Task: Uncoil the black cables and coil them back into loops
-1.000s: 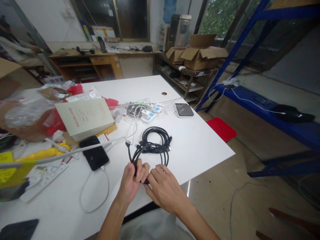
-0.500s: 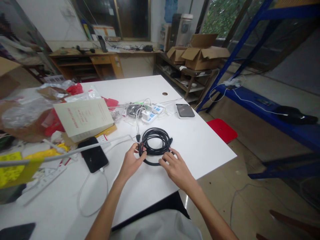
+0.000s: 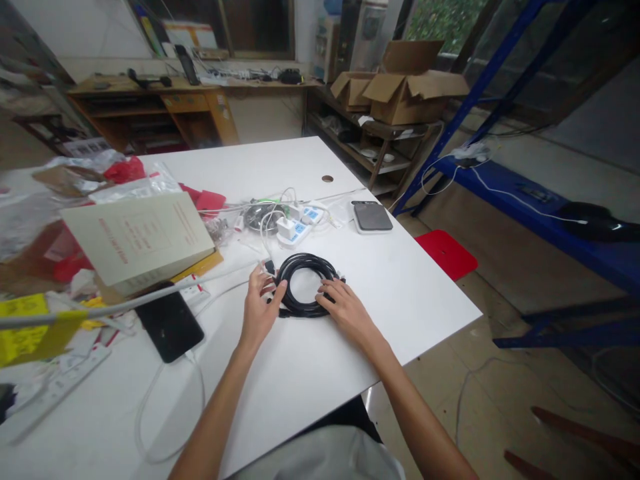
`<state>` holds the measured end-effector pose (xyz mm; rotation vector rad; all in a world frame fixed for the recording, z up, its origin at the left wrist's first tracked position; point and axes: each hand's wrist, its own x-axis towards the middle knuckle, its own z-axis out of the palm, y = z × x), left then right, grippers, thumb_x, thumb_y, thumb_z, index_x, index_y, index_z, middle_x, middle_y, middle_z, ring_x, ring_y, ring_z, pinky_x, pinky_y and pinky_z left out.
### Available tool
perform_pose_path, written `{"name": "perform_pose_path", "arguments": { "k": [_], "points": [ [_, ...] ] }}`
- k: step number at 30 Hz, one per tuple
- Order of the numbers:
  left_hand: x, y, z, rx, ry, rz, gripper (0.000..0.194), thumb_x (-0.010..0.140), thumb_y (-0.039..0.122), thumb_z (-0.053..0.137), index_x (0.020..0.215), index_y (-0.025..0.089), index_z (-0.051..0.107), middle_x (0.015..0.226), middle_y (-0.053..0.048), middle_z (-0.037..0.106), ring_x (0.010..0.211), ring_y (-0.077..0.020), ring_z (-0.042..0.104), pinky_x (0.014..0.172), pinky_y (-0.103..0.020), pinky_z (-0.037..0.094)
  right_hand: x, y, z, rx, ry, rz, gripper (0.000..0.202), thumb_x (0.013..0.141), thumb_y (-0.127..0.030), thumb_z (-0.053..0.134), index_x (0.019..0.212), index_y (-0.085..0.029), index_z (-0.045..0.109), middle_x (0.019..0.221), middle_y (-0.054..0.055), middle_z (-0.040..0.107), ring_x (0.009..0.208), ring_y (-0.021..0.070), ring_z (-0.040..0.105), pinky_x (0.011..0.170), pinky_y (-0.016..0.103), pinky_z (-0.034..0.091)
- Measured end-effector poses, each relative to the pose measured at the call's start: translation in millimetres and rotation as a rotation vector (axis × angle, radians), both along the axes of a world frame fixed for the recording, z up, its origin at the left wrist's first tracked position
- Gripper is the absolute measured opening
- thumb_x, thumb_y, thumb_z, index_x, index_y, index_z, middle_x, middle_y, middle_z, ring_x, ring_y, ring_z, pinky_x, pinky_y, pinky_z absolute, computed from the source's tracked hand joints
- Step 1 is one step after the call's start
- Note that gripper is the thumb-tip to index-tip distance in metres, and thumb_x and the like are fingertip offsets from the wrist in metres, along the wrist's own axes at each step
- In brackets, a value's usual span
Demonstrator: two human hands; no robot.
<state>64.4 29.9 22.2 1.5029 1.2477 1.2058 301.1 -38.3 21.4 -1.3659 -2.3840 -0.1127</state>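
Note:
A black cable (image 3: 301, 309), wound in a round coil of several turns, lies on the white table in front of me. My left hand (image 3: 261, 303) grips the coil's left side, thumb on the near side and fingers curled behind. Close to those fingertips is a black connector (image 3: 270, 267). On the right side, my right hand (image 3: 345, 308) has its bent fingers over the turns and holds them. Its thumb is mostly hidden. Another cable end (image 3: 341, 276) shows just beyond the right fingers.
Left of my arms lie a black phone (image 3: 170, 325) with a white cord, a booklet (image 3: 140, 237) and plastic bags. Behind the coil stand a white power strip (image 3: 295, 233) and a small scale (image 3: 373, 217). A red stool (image 3: 447, 255) is beyond the table's right edge.
The coil's turns now lie closer together, and the loop that stuck out toward me is drawn in. Both hands have shifted slightly with it. The camera view has tilted and moved a little.

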Motion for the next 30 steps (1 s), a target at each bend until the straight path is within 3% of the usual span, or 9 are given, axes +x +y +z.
{"name": "perform_pose_path", "arguments": {
  "k": [5, 11, 16, 19, 23, 30],
  "points": [
    [-8, 10, 11.8, 0.162, 0.237, 0.071, 0.034, 0.102, 0.046, 0.064, 0.128, 0.026, 0.076, 0.115, -0.008, 0.064, 0.104, -0.0209, 0.064, 0.085, -0.032, 0.055, 5, 3, 4.3, -0.074, 0.059, 0.069, 0.028, 0.105, -0.007, 0.054, 0.125, -0.019, 0.069, 0.127, 0.011, 0.072, 0.146, 0.0246, 0.054, 0.124, 0.054, 0.046],
    [-12, 29, 20.8, 0.308, 0.376, 0.21, 0.028, 0.101, 0.045, 0.067, 0.115, 0.028, 0.084, 0.128, -0.01, 0.056, 0.106, -0.0226, 0.058, 0.088, -0.037, 0.056, 11, 7, 16.1, -0.153, 0.079, 0.063, 0.032, 0.101, -0.003, 0.051, 0.125, -0.015, 0.069, 0.131, 0.013, 0.069, 0.147, 0.0295, 0.053, 0.124, 0.055, 0.046],
    [-15, 35, 28.4, 0.181, 0.224, 0.256, 0.032, 0.1, 0.047, 0.069, 0.111, 0.021, 0.084, 0.092, -0.004, 0.068, 0.081, -0.0168, 0.06, 0.079, -0.031, 0.054, 11, 5, 23.6, -0.221, 0.136, -0.002, 0.029, 0.099, -0.019, 0.06, 0.127, -0.016, 0.069, 0.127, 0.014, 0.069, 0.145, 0.0314, 0.054, 0.128, 0.06, 0.038],
    [-13, 35, 28.9, 0.056, 0.114, 0.265, 0.036, 0.1, 0.049, 0.069, 0.111, 0.018, 0.083, 0.088, -0.003, 0.075, 0.077, -0.0169, 0.067, 0.08, -0.031, 0.056, 3, 3, 19.5, -0.207, 0.155, -0.015, 0.038, 0.101, -0.038, 0.067, 0.132, -0.016, 0.067, 0.126, 0.014, 0.07, 0.14, 0.0319, 0.057, 0.13, 0.061, 0.034],
    [-8, 30, 22.8, -0.008, 0.047, 0.181, 0.036, 0.099, 0.046, 0.071, 0.119, 0.018, 0.079, 0.104, -0.008, 0.082, 0.099, -0.0229, 0.077, 0.099, -0.037, 0.058, -12, 3, 3.0, -0.181, 0.137, -0.001, 0.049, 0.1, -0.056, 0.069, 0.128, -0.016, 0.067, 0.114, 0.013, 0.072, 0.12, 0.0291, 0.065, 0.127, 0.061, 0.036],
    [-3, 3, -4.2, -0.035, 0.116, -0.017, 0.048, 0.099, 0.044, 0.071, 0.142, 0.023, 0.066, 0.142, -0.013, 0.071, 0.133, -0.0276, 0.067, 0.119, -0.046, 0.048, -18, -4, -6.6, -0.155, 0.095, -0.077, 0.028, 0.103, -0.046, 0.068, 0.11, -0.019, 0.067, 0.101, 0.008, 0.069, 0.102, 0.0244, 0.063, 0.122, 0.053, 0.04]
  ]
}}
